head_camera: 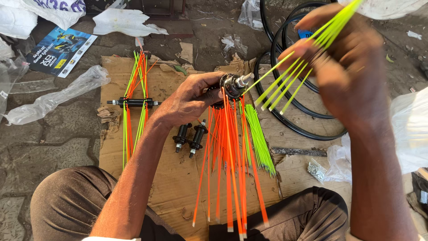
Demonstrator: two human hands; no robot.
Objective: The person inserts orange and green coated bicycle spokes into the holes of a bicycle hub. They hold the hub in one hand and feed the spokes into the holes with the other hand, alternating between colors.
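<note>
My left hand (pixel 189 100) grips a black wheel hub (pixel 234 85) with a silver axle end, held above the cardboard. Several orange spokes (pixel 227 160) hang down from the hub toward my lap. My right hand (pixel 347 62) is raised at the upper right and pinches a bundle of lime-green spokes (pixel 290 78), their tips pointing down-left near the hub's axle. A loose pile of green spokes (pixel 257 138) lies on the cardboard just right of the hanging orange ones.
On the cardboard sheet (pixel 174 178) lie two bare black hubs (pixel 191 137) and, at the left, a hub laced with orange and green spokes (pixel 133 102). Black wheel rims (pixel 294 122) lie at the right. Plastic bags (pixel 58 96), a leaflet (pixel 60 51) and scraps surround it.
</note>
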